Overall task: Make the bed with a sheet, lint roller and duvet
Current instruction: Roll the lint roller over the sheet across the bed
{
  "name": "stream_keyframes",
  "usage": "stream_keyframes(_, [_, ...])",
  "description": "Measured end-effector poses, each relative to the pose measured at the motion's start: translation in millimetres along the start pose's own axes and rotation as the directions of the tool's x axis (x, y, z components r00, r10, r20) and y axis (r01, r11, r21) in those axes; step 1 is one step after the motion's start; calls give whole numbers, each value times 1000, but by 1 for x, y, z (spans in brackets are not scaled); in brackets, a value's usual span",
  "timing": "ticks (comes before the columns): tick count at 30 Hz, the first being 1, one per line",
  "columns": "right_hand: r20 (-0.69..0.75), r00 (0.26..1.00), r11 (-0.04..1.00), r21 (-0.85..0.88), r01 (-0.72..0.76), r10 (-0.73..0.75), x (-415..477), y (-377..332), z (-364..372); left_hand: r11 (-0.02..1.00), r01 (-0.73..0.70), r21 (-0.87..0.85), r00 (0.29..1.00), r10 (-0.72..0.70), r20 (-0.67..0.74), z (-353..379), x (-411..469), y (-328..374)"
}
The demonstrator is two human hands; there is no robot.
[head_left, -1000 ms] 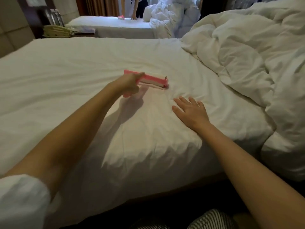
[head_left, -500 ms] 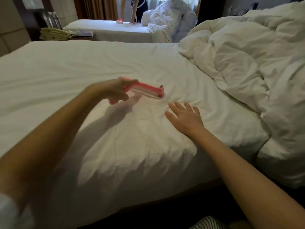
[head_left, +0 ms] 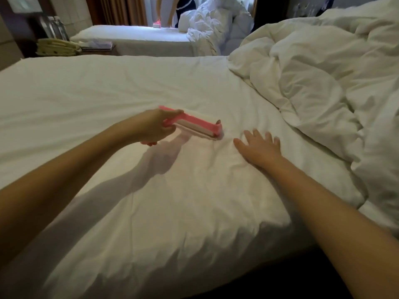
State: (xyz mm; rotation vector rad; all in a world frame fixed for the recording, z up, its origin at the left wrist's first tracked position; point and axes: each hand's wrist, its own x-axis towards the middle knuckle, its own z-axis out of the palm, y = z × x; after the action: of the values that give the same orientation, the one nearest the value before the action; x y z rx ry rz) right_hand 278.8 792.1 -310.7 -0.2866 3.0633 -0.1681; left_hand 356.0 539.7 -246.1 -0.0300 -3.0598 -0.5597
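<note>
Dim room, warm cast. Cool daylight comes in at top centre, behind the far bed (head_left: 133,37). My left hand (head_left: 152,126) throws a soft shadow on the sheet (head_left: 151,83), centre-left. Lower right near black. My right hand (head_left: 258,147) slightly motion-blurred. Wide-angle bends the edges; background soft.

Matt creased cloth sheet (head_left: 151,87)
</note>
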Motion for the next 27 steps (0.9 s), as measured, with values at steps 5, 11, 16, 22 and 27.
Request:
stream_keyframes(5, [-49,999,1000,-24,5,-6,7,1,16,1000,17,-15,1000,-17,2,20,91,36])
stream_keyframes(11, [-38,999,1000,-2,23,-23,15,7,23,995,52,-91,999,-52,1,25,102,67])
stream_keyframes(16, [-22,999,999,-7,42,-42,21,8,25,986,131,-107,989,-121,89,7,36,36])
stream_keyframes(22, [-9,999,999,-2,42,-43,20,8,25,998,57,-33,998,-57,4,35,71,58])
stream_keyframes(27, [-21,998,999,3,52,-52,18,7,23,996,84,27,996,-85,2,29,62,59])
